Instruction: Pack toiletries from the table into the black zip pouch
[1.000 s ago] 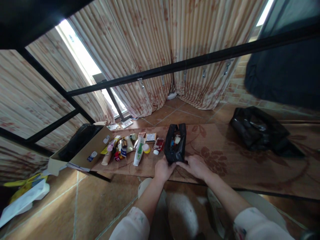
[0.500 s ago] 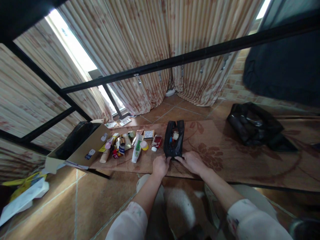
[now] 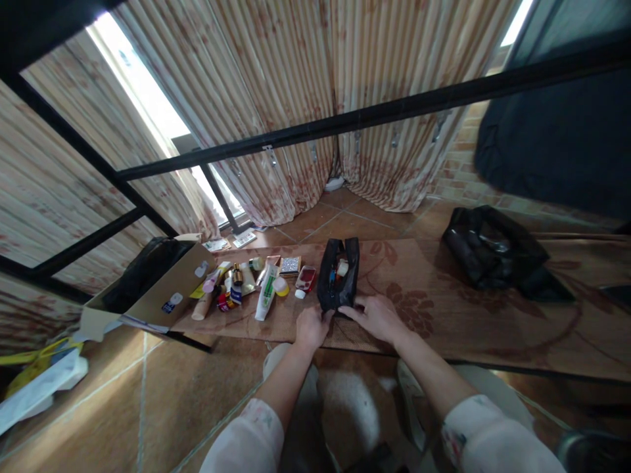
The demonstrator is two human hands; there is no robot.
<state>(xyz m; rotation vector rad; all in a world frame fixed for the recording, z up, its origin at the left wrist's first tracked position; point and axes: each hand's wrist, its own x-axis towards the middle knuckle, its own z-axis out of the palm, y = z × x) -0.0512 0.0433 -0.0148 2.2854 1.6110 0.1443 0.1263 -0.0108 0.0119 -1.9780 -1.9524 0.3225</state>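
Note:
A black zip pouch (image 3: pixel 324 287) lies unzipped on the cloth-covered bench, with small items showing inside, a blue one and a white-capped one among them. My left hand (image 3: pixel 312 326) pinches the pouch's near end from the left. At the same end, the fingers of my right hand (image 3: pixel 376 317) grip the near right corner. Left of the pouch are a red flat container (image 3: pixel 306 279), a small white-lidded piece (image 3: pixel 300 294), a yellow jar (image 3: pixel 280 286), a white and green tube (image 3: pixel 267 293) and a glittery square compact (image 3: pixel 290 265).
More cosmetics, including a gold-capped bottle (image 3: pixel 237 274), are bunched near a cardboard box (image 3: pixel 182 287) holding black plastic. A shiny black bag (image 3: pixel 493 249) sits on the right of the bench (image 3: pixel 444 328). A dark metal rail (image 3: pixel 315 129) crosses before the curtains.
The view has shifted slightly. Both hands stay at the pouch's near end, and my right hand's fingers have moved a little up along its right corner.

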